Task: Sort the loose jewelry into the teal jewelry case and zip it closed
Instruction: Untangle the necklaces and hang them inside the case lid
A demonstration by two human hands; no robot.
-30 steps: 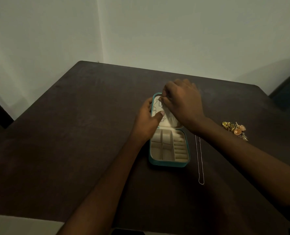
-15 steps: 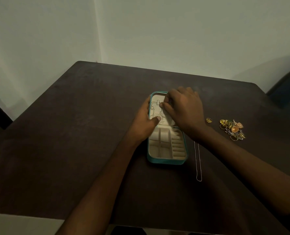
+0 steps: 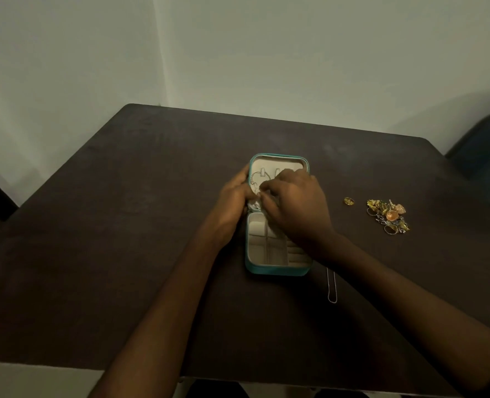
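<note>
On dark wooden table [image 3: 123,225], a thin limp silver chain [image 3: 256,179] (snag-prone, judged best pinched near its clasp) is pinched by right hand [image 3: 295,205] inside open teal zip-around jewelry case [image 3: 276,270], steadied at nine o'clock by curled left hand [image 3: 232,205].

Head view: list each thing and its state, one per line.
Case: open, unzipped, lid flat.
Necklace: in lid, being fixed.
Chain: loose on table.
Jewelry pile: loose, unsorted.
Gold piece: loose, alone.
Left hand: steadying case.
Right hand: pinching necklace.
</note>
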